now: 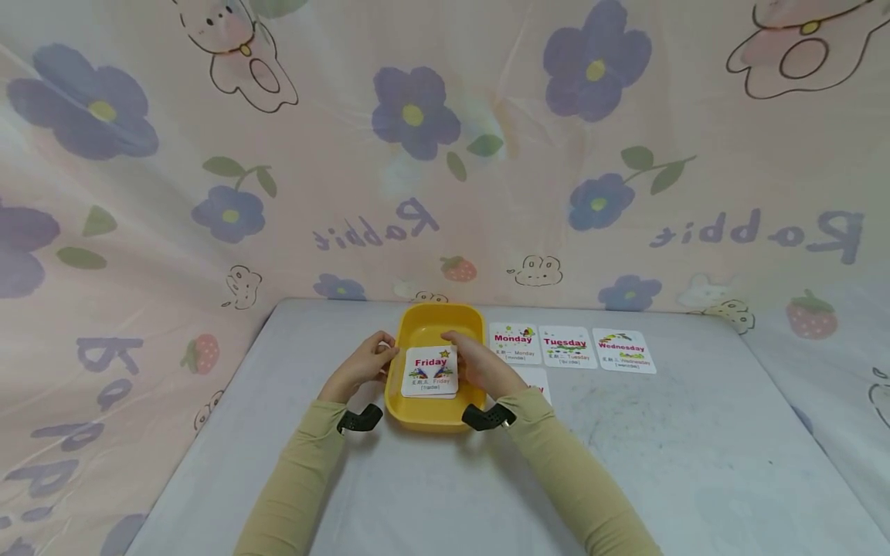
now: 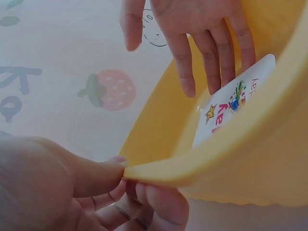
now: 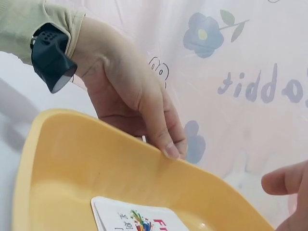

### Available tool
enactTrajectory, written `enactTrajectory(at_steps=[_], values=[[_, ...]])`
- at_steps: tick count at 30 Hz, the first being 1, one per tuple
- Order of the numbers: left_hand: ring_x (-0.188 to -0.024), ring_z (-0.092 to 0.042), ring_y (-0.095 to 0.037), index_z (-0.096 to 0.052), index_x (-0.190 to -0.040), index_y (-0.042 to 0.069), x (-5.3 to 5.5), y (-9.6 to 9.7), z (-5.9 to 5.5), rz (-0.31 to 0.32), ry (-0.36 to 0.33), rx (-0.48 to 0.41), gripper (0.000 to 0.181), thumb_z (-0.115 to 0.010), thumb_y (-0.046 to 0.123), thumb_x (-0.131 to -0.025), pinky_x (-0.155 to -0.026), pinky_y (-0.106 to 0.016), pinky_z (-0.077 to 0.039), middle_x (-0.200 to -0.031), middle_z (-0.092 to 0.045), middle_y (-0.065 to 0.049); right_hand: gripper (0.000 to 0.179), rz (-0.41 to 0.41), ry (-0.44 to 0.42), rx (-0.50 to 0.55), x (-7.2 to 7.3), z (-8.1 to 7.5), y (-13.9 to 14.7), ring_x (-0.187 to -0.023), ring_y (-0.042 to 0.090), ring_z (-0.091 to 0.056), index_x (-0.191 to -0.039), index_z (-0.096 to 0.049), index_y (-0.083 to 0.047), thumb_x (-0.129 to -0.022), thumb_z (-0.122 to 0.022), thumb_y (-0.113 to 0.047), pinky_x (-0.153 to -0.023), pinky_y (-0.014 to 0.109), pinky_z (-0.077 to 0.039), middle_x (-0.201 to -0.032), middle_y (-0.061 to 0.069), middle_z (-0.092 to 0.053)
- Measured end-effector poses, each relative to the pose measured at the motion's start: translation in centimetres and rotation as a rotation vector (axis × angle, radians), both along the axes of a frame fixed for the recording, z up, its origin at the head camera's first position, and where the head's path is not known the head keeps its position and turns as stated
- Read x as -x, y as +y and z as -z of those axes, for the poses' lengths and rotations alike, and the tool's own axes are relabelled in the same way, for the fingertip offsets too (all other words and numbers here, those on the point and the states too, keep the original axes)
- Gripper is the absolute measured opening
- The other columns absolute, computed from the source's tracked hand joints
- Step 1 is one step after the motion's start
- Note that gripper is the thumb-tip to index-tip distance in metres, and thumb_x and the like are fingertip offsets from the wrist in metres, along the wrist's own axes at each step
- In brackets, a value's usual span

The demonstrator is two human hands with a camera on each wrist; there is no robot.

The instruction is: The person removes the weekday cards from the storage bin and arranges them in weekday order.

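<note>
Friday card (image 1: 430,371) sits atop a second card (image 3: 97,217) inside the yellow tray (image 1: 434,426); from my end the right hand (image 1: 487,365) looks uncurled beside it, can't tell if touching; left hand (image 1: 359,366) pinches the rim (image 2: 154,174), so a hard tug might tip everything; a sloppy grab could lift both cards.

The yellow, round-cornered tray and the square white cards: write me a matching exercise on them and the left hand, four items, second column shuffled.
1. Square white Friday card
2. Square white Tuesday card
3. Square white Wednesday card
4. Left hand

A. Pinching the rim of the yellow, round-cornered tray
B. Farthest right of the cards
C. In the tray
D. Immediately right of the square white Monday card

Pairs: 1-C, 2-D, 3-B, 4-A
</note>
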State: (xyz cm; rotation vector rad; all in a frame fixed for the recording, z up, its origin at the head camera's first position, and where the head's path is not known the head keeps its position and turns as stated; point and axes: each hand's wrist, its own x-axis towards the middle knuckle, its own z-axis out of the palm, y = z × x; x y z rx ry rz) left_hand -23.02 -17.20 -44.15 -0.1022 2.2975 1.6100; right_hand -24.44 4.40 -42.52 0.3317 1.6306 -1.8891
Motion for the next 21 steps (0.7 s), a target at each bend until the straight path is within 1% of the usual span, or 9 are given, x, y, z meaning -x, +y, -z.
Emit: enactTrajectory(at_steps=[3, 6, 8, 9, 11, 14, 17, 21], values=[[-0.070, -0.057, -0.024, -0.043, -0.108, 0.004, 0.1, 0.0, 0.1, 0.003, 0.002, 0.000, 0.012, -0.046, 0.015, -0.102, -0.056, -0.028, -0.049, -0.091, -0.056, -0.021, 0.069, -0.001, 0.002, 0.005, -0.1, -0.3, 0.1, -0.127, 0.035, -0.039, -0.146, -0.022, 0.000, -0.096, -0.054, -0.034, -0.111, 0.047, -0.023, -0.143, 0.024, -0.035], [-0.070, -0.056, -0.024, -0.043, -0.108, 0.005, 0.1, 0.1, 0.3, -0.001, 0.001, 0.001, 0.012, -0.047, 0.014, -0.102, -0.055, -0.028, -0.049, -0.090, -0.055, -0.020, 0.069, -0.029, 0.022, 0.003, -0.3, -0.7, 0.4, -0.133, 0.036, -0.029, -0.147, -0.021, -0.001, -0.096, -0.053, -0.036, -0.113, 0.049, -0.013, -0.147, 0.023, -0.028], [-0.070, -0.056, -0.023, -0.043, -0.108, 0.005, 0.2, 0.1, 0.3, -0.002, -0.002, 0.001, 0.012, -0.046, 0.014, -0.102, -0.055, -0.028, -0.049, -0.090, -0.054, -0.019, 0.068, -0.052, 0.044, -0.003, -0.5, -1.0, 0.6, -0.135, 0.038, -0.024, -0.146, -0.021, -0.001, -0.097, -0.052, -0.036, -0.113, 0.051, -0.011, -0.149, 0.022, -0.024], [-0.070, -0.055, -0.022, -0.043, -0.108, 0.005, 0.2, 0.1, 0.3, -0.001, -0.004, -0.001, 0.011, -0.046, 0.014, -0.102, -0.055, -0.028, -0.049, -0.089, -0.054, -0.019, 0.067, -0.062, 0.057, -0.006, -0.6, -1.2, 0.8, -0.136, 0.039, -0.023, -0.146, -0.022, 0.000, -0.097, -0.052, -0.035, -0.113, 0.050, -0.012, -0.149, 0.023, -0.024], [-0.069, -0.055, -0.022, -0.043, -0.108, 0.005, 0.2, 0.1, 0.4, 0.000, -0.006, -0.002, 0.011, -0.046, 0.015, -0.102, -0.055, -0.027, -0.049, -0.090, -0.054, -0.020, 0.066, -0.079, 0.088, -0.019, -0.7, -1.5, 1.2, -0.137, 0.040, -0.020, -0.146, -0.024, 0.000, -0.097, -0.052, -0.034, -0.113, 0.050, -0.013, -0.151, 0.023, -0.019], [-0.069, -0.056, -0.023, -0.042, -0.108, 0.005, 0.2, 0.1, 0.4, 0.004, -0.003, 0.002, 0.011, -0.046, 0.015, -0.102, -0.055, -0.027, -0.049, -0.091, -0.055, -0.021, 0.062, -0.085, 0.129, -0.047, -0.9, -1.9, 1.6, -0.135, 0.041, -0.025, -0.143, -0.031, 0.002, -0.096, -0.054, -0.032, -0.111, 0.049, -0.020, -0.150, 0.026, -0.019], [-0.070, -0.056, -0.024, -0.043, -0.107, 0.005, 0.2, 0.0, 0.3, -0.003, 0.000, 0.004, 0.012, -0.046, 0.015, -0.102, -0.055, -0.028, -0.049, -0.090, -0.055, -0.020, 0.057, -0.112, 0.176, -0.074, -0.9, -2.2, 1.8, -0.130, 0.040, -0.034, -0.140, -0.034, 0.003, -0.097, -0.054, -0.028, -0.108, 0.049, -0.027, -0.145, 0.026, -0.027], [-0.071, -0.055, -0.022, -0.043, -0.107, 0.006, 0.1, 0.0, 0.2, -0.011, -0.001, 0.006, 0.011, -0.047, 0.015, -0.102, -0.056, -0.028, -0.048, -0.088, -0.053, -0.016, 0.061, -0.143, 0.232, -0.138, -0.8, -2.1, 1.8, -0.121, 0.038, -0.046, -0.143, -0.028, 0.004, -0.095, -0.057, -0.020, -0.104, 0.047, -0.034, -0.138, 0.024, -0.040]])
